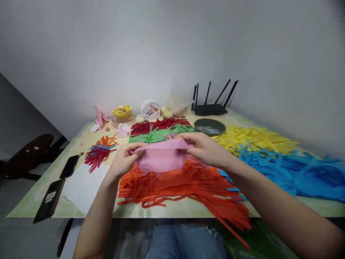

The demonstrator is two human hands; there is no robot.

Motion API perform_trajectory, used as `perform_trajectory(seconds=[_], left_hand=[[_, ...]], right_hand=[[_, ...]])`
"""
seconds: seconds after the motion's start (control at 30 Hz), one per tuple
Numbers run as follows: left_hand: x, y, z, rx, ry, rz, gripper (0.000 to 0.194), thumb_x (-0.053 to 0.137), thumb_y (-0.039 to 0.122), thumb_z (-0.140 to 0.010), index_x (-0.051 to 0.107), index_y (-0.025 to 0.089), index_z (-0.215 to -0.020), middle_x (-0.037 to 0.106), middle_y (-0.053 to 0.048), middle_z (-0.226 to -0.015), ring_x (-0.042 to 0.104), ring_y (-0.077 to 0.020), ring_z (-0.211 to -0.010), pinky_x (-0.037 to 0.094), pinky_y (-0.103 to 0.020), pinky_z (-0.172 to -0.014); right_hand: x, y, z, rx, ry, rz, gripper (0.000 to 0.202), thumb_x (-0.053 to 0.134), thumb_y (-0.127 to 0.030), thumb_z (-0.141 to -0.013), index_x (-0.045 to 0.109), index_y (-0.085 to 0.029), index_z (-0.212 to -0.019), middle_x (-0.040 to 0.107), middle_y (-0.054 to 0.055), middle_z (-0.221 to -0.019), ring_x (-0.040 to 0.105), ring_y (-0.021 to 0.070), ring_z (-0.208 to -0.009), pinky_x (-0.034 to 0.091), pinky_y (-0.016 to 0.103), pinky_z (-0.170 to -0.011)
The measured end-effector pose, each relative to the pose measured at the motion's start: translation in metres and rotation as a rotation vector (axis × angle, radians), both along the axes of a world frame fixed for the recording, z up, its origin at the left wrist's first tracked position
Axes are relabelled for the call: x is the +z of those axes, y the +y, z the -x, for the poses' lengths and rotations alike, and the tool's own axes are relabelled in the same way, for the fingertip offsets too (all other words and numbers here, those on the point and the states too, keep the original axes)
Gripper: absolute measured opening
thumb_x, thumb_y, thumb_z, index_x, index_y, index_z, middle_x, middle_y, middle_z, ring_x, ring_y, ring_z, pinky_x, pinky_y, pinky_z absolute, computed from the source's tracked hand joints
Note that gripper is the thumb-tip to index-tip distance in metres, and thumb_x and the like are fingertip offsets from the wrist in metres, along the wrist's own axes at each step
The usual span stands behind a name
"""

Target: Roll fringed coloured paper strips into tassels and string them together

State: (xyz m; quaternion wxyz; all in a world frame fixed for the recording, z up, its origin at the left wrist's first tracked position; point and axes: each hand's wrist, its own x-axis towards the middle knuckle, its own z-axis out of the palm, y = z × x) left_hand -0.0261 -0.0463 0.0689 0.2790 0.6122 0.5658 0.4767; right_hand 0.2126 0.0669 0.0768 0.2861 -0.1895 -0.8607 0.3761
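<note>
A sheet of pink tissue paper (161, 158) is stretched between my two hands above the table. My left hand (128, 156) pinches its left end between thumb and fingers. At the other end, my right hand (198, 147) grips the paper the same way. Just below lies a fringed bundle of orange paper (175, 185), its strips trailing over the table's front edge. Behind the pink sheet are fringed green paper (159, 135) and dark red paper (151, 126), partly hidden by my hands.
Fringed yellow paper (261, 140) and blue paper (309, 176) spread across the right side. A grey bowl (209, 126) stands before a black router (210, 109). On the left lie a multicoloured tassel (98, 154), a phone (69, 166), another dark device (50, 201) and white paper (83, 187).
</note>
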Motion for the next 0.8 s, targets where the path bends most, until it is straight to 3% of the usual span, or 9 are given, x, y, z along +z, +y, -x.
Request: perform_trajectory(seconds=[0.1, 0.2, 0.33, 0.47, 0.67, 0.8], left_hand=[[0.0, -0.007, 0.004, -0.002, -0.043, -0.041, 0.025, 0.061, 0.019, -0.077, 0.075, 0.018, -0.098, 0.074, -0.007, -0.096, 0.065, -0.0184, -0.086, 0.049, -0.024, -0.071], [0.001, -0.013, 0.008, -0.04, -0.025, -0.086, 0.03, 0.06, 0.01, -0.074, 0.077, 0.022, -0.095, 0.074, -0.007, -0.096, 0.065, -0.0194, -0.092, 0.048, -0.028, -0.083], [0.01, -0.02, 0.007, -0.158, 0.003, -0.131, 0.029, 0.057, 0.006, -0.072, 0.079, 0.022, -0.083, 0.072, -0.007, -0.087, 0.063, -0.0177, -0.082, 0.048, -0.03, -0.079], [0.02, -0.022, 0.006, -0.222, 0.04, -0.149, 0.027, 0.056, 0.006, -0.073, 0.079, 0.02, -0.078, 0.069, -0.009, -0.093, 0.062, -0.0186, -0.085, 0.047, -0.029, -0.077], [0.026, -0.023, 0.009, -0.197, 0.151, -0.141, 0.025, 0.054, 0.008, -0.073, 0.077, 0.018, -0.072, 0.069, -0.009, -0.093, 0.062, -0.0191, -0.083, 0.048, -0.031, -0.076], [0.026, -0.025, 0.003, -0.132, 0.287, -0.182, 0.031, 0.049, 0.006, -0.073, 0.077, 0.019, -0.074, 0.068, -0.006, -0.088, 0.061, -0.0175, -0.083, 0.048, -0.031, -0.079]], right_hand=[[-0.003, -0.001, -0.008, 0.059, 0.127, 0.07, 0.033, 0.049, -0.011, -0.072, 0.067, -0.017, -0.099, 0.07, 0.004, -0.097, 0.065, 0.0184, -0.09, 0.049, 0.024, -0.073], [-0.006, -0.002, -0.013, 0.072, 0.177, 0.059, 0.036, 0.046, -0.008, -0.07, 0.071, -0.019, -0.095, 0.072, 0.004, -0.096, 0.066, 0.0172, -0.086, 0.051, 0.023, -0.07], [-0.008, -0.001, -0.016, 0.067, 0.198, 0.038, 0.032, 0.048, -0.006, -0.069, 0.073, -0.019, -0.082, 0.072, 0.003, -0.083, 0.066, 0.0176, -0.081, 0.051, 0.024, -0.07], [0.0, 0.001, -0.02, 0.161, 0.216, -0.037, 0.026, 0.052, -0.008, -0.075, 0.073, -0.02, -0.083, 0.071, 0.004, -0.088, 0.065, 0.0187, -0.09, 0.051, 0.028, -0.081], [0.023, 0.008, -0.038, 0.309, -0.063, -0.209, 0.032, 0.062, -0.026, -0.081, 0.07, -0.023, -0.111, 0.065, 0.008, -0.119, 0.059, 0.0211, -0.111, 0.046, 0.032, -0.096], [0.031, 0.009, -0.038, 0.265, -0.152, -0.187, 0.032, 0.06, -0.04, -0.084, 0.07, -0.023, -0.109, 0.063, 0.007, -0.121, 0.06, 0.022, -0.11, 0.048, 0.033, -0.092]])
